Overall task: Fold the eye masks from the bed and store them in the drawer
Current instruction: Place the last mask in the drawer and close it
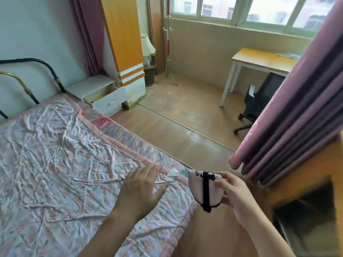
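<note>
My right hand (234,196) holds a folded pink eye mask (198,186) with a black elastic strap looped around it, just off the bed's near corner. My left hand (143,190) hovers open over the bed (55,154), fingers spread, a short way left of the mask. A small green and white piece (176,172) lies at the bed's edge between the hands; I cannot tell what it is. The white nightstand drawer (107,102) stands pulled open beside the head of the bed, far from both hands.
A pink curtain (297,112) hangs close on the right, above an orange cabinet (315,182). Wooden floor runs between bed and window. A desk (259,62) and black office chair (259,101) stand at the right, a coat stand (168,52) at the back.
</note>
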